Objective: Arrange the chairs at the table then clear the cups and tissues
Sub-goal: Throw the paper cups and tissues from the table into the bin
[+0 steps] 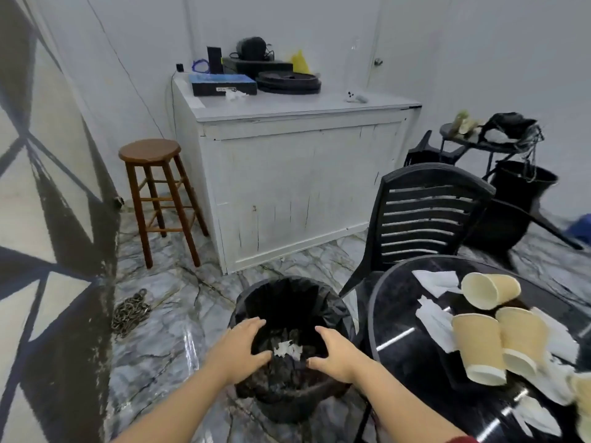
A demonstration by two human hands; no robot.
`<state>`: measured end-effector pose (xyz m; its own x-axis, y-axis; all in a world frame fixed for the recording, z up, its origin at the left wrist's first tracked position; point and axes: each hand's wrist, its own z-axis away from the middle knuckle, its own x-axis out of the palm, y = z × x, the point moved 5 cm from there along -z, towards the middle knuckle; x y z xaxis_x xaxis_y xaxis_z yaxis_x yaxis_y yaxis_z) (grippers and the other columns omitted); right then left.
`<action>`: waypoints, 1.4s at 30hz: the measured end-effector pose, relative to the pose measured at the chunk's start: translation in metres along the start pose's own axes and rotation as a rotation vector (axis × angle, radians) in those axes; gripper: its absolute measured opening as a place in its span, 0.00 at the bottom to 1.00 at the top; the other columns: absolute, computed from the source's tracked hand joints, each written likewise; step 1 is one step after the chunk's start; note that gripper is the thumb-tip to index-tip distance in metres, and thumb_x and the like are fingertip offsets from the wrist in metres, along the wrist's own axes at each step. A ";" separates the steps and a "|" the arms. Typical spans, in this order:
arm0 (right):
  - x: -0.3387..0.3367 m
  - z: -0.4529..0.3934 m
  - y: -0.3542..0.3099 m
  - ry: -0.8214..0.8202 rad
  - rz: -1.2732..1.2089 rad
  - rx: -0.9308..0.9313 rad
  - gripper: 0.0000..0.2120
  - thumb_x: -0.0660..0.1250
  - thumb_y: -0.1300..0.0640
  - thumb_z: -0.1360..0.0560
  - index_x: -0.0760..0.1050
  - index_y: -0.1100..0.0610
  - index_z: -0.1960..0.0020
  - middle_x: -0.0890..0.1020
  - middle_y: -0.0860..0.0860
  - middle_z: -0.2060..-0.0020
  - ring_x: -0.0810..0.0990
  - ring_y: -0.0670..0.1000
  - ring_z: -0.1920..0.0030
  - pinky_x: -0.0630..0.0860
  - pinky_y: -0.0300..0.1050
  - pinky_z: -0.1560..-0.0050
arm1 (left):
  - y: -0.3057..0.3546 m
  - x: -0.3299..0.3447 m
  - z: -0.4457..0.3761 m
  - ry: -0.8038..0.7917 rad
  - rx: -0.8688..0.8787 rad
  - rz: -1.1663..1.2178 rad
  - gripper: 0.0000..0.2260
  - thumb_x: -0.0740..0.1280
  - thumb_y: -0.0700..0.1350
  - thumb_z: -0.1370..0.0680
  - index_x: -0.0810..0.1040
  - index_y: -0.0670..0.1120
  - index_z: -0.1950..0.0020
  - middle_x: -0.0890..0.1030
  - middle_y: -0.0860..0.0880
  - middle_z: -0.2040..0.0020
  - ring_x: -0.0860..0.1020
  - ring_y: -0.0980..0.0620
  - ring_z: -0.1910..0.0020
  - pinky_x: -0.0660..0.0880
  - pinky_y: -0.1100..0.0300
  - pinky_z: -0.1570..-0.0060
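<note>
Cups (pixel 492 327) and tissues (pixel 436 279) lie on the table (pixel 415 362); both hands, apart, grip the bin (pixel 287 302).

Three paper cups (pixel 489 327) and several tissues (pixel 436 326) are scattered on the round black tabletop (pixel 415 372); the cups are tipped on their sides, touching the tissues.

Tan cups (pixel 489 334) and white tissues (pixel 435 327) on a glossy black table (pixel 415 362); grey-veined marble floor (pixel 179 311).
</note>
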<state>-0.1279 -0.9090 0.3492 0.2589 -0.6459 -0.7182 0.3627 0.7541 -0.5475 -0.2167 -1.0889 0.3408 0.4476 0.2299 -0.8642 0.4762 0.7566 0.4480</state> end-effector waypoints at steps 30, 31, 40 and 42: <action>-0.112 0.121 0.157 0.631 -0.317 0.543 0.35 0.66 0.49 0.27 0.52 0.53 0.27 0.62 0.52 0.29 0.63 0.51 0.32 0.62 0.40 0.38 | 0.242 0.062 -0.144 -0.308 0.679 0.044 0.32 0.64 0.58 0.27 0.58 0.51 0.27 0.62 0.52 0.26 0.60 0.54 0.28 0.58 0.55 0.28; -0.118 0.126 0.166 0.642 -0.312 0.548 0.35 0.66 0.49 0.27 0.51 0.52 0.27 0.62 0.52 0.29 0.64 0.51 0.33 0.62 0.39 0.40 | 0.253 0.068 -0.145 -0.318 0.669 0.052 0.32 0.64 0.58 0.27 0.58 0.51 0.27 0.61 0.52 0.26 0.60 0.54 0.28 0.57 0.53 0.28; -0.163 0.153 0.238 0.713 -0.371 0.509 0.36 0.66 0.50 0.27 0.51 0.52 0.26 0.58 0.51 0.26 0.57 0.51 0.28 0.58 0.47 0.30 | 0.344 0.106 -0.145 -0.256 0.647 0.150 0.31 0.66 0.55 0.27 0.58 0.50 0.27 0.62 0.53 0.26 0.61 0.54 0.29 0.58 0.58 0.30; -0.167 0.154 0.252 0.712 -0.362 0.497 0.36 0.66 0.49 0.28 0.51 0.52 0.26 0.57 0.51 0.26 0.56 0.50 0.27 0.58 0.47 0.30 | 0.356 0.114 -0.143 -0.230 0.638 0.119 0.31 0.65 0.55 0.26 0.57 0.50 0.26 0.59 0.53 0.25 0.58 0.54 0.27 0.56 0.54 0.28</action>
<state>0.0584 -0.6292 0.3971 -0.4928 -0.4826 -0.7240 0.6976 0.2783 -0.6603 -0.1047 -0.7058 0.3688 0.6400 0.1001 -0.7618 0.7348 0.2099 0.6450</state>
